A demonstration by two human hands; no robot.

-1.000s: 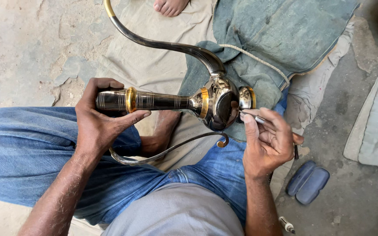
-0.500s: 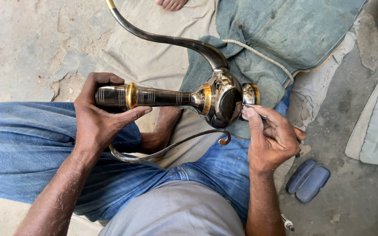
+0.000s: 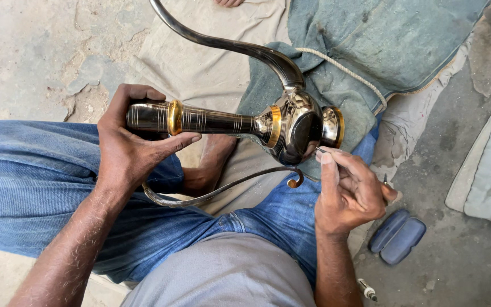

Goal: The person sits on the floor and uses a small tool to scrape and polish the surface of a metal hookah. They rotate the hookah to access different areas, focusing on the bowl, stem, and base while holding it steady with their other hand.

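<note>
The left hand (image 3: 129, 150) has a full grip around the neck of a dark metal jug (image 3: 240, 122) with gold bands, held sideways over the lap. The right hand (image 3: 350, 193) pinches a thin tool (image 3: 320, 150) against the jug's round belly. Blue sandals (image 3: 398, 236) sit on the floor at the right.

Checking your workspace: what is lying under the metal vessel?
Under the metal vessel show a blue-green cloth, a beige cloth and the jeans. The ground directly beneath is covered by these.
</note>
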